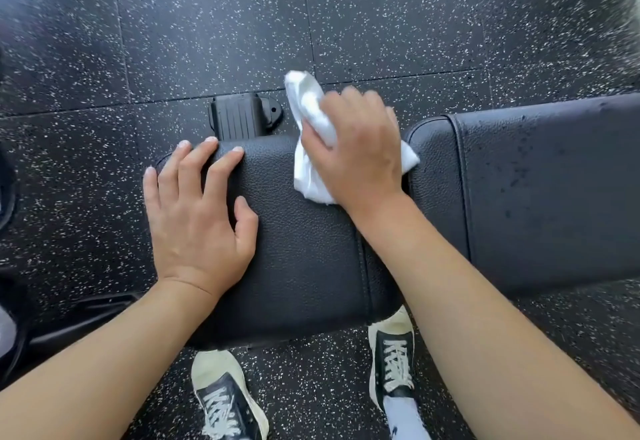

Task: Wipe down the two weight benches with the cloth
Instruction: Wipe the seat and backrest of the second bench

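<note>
Meanwhile, left hand [197, 218] lies spread on the bench [304, 259]; right hand [356, 152] grips the cloth [308, 176].

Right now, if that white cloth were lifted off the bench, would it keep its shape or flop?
Probably flop: the cloth is crumpled and bunches in folds where the right hand grips it. It looks thin, so likely very light. On the grained seat pad it should slide easily, though the pad's texture may drag it slightly.

Two hands [199, 228] [356, 149], one white cloth [311, 176], two black bench pads [304, 256] [547, 190], two black-and-white sneakers [228, 401] [393, 360].
</note>
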`<move>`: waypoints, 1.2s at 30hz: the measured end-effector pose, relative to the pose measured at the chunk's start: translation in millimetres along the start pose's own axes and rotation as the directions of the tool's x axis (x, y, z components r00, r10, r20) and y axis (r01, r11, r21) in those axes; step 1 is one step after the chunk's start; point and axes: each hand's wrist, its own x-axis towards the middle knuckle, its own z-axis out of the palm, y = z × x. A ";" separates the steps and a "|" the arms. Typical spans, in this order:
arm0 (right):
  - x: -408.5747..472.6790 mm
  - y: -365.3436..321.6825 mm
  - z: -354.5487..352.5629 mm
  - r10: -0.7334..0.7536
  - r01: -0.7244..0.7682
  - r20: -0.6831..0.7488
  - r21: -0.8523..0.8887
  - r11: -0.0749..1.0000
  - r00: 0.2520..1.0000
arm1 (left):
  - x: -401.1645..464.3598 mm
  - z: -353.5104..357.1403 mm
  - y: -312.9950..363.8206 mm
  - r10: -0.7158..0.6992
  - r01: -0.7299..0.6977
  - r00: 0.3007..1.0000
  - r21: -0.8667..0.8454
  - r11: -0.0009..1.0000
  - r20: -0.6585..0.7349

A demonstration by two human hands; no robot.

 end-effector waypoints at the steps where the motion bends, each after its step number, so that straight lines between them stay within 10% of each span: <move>1: 18.7 -3.1 5.3 0.026 -0.025 0.023 -0.017 1.000 0.999 | -0.3 -0.5 0.4 0.002 -0.002 1.000 -0.001 1.000 0.003; 17: -105.8 16.4 -30.3 -0.316 0.308 0.128 0.083 0.948 0.940 | -0.4 0.2 -3.2 0.001 -0.002 1.000 0.015 1.000 0.029; 26: 33.9 -0.7 8.8 0.218 -0.209 0.208 -0.061 0.976 0.954 | -0.3 1.3 -3.5 0.002 -0.002 0.999 0.008 1.000 0.032; 36: 40.9 -42.1 29.2 -0.072 0.044 0.404 0.077 0.996 0.912 | 0.0 5.7 -6.2 0.006 -0.006 0.999 0.013 1.000 0.033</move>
